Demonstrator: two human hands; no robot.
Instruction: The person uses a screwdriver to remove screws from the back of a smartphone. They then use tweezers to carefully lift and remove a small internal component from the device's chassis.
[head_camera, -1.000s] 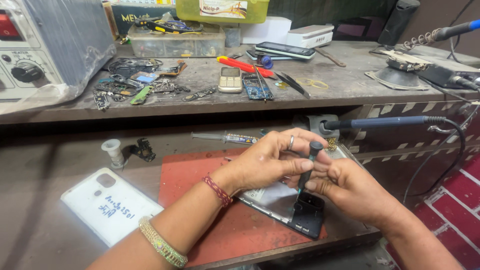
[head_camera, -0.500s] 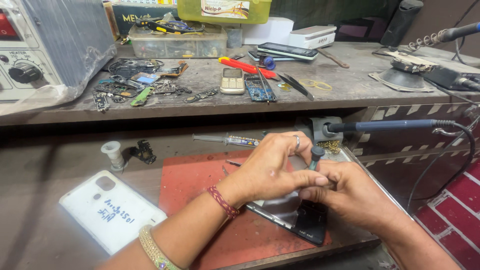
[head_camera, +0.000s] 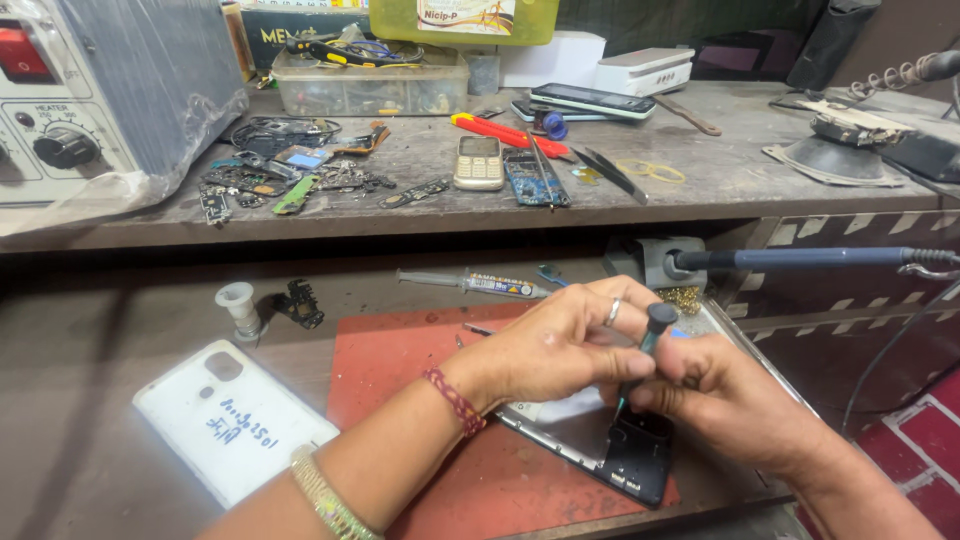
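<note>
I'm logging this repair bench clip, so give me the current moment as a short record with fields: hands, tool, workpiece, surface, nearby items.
left hand: left hand pinches the screwdriver shaft
right hand: right hand grips it lower down
tool: small dark screwdriver, upright, tip down on the phone
workpiece: opened phone, back removed
surface: red mat
nearby: white back cover to the left; syringe behind; soldering iron in its stand

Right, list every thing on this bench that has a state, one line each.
Left hand: fingers pinching the black-handled screwdriver.
Right hand: fingers closed around the same tool's lower shaft.
Black-handled screwdriver: upright, tip down on the phone.
Dark opened smartphone: flat on the red mat, back cover off.
White phone back cover: lying flat, apart from the phone.
Blue-handled soldering iron: resting in its holder.
Grey syringe: lying flat.
</note>
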